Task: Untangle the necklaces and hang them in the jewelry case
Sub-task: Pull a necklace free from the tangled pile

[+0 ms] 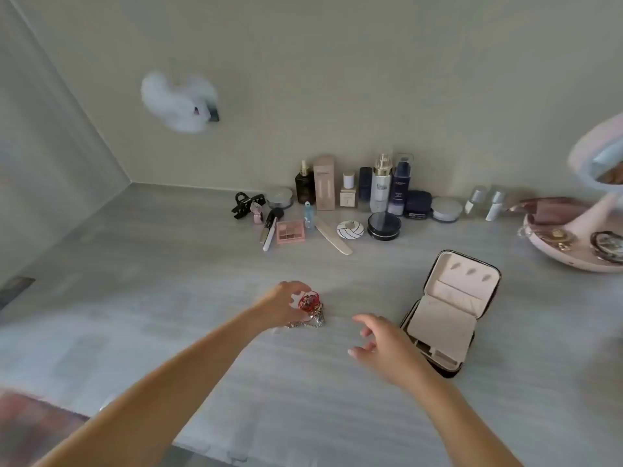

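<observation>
Left hand [285, 303] fingers curled round necklace tangle [312, 306], red and silver chains bunched, low on desk [303, 382]. Right hand [382, 343] near tangle, fingers loosely spread, holding nothing. Jewelry case [441, 323] lies open just beside right hand. Cosmetics [381, 190] along back wall.

Room to pass over tabletop [135, 298] at frame's left & bottom; cosmetics row [381, 193] blocked upper centre, jewelry case [441, 325] lower right.

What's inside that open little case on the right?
The jewelry case shows pale lining, three small hooks with nothing hanging, and a flat panel. That panel covers most of the lower tray, hiding its contents.
</observation>
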Demonstrator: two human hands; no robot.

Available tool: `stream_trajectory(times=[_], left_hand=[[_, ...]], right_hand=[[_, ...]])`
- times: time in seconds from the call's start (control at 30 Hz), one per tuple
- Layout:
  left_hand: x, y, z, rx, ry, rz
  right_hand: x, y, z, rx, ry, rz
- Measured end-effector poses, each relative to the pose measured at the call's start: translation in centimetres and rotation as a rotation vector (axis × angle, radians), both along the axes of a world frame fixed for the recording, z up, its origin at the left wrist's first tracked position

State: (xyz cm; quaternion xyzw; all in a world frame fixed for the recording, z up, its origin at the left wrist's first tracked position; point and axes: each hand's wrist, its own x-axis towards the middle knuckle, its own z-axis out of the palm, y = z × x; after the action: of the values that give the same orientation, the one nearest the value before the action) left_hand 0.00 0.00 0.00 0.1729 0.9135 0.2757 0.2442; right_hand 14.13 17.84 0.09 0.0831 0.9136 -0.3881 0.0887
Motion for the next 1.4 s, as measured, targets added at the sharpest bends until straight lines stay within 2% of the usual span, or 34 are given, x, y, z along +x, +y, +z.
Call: stream_trajectory(times=[0.2,0.43,0.63,0.83,1.0,1.1,1.27,1.33,1.4], left_hand=[[-1.5,1.0,-2.5,-0.007,0.111,-0.131],[-3.4,0.7,-4.3,-0.012,0.310,-0.255],[-4.3,0.0,-5.2,0.151,0.367,-0.295],[-4.7,-0.9,-5.3,0.292,0.330,-0.306],[-5.2,-1.8,-5.4,0.414,0.219,-0.273],[-5.3,-2.2,-5.5,0.517,0.102,-0.223],[-5.7,-2.8,-6.2,0.638,0.036,-0.184],[-5.8,-2.9,-6.4,0.698,0.014,-0.163],[-5.8,-2.9,-6.5,0.745,-0.006,-0.142]], right_hand=[[-1.4,0.5,-3.7,-0.020,0.103,-0.008],[-2.7,0.0,-4.8,0.225,0.135,0.071],[-3.6,-0.4,-4.5,0.251,0.094,-0.045],[-4.1,-5.0,-4.4,0.332,0.192,-0.167],[-6.4,-10.3,-4.7,0.375,0.345,-0.117],[-7.3,-11.5,-4.9,0.572,0.304,-0.041],[-7.1,-11.0,-5.2,0.931,0.273,0.019],[-6.9,-10.1,-5.0,0.906,0.336,-0.035],[-6.9,-8.7,-4.3,0.645,0.446,-0.201]])
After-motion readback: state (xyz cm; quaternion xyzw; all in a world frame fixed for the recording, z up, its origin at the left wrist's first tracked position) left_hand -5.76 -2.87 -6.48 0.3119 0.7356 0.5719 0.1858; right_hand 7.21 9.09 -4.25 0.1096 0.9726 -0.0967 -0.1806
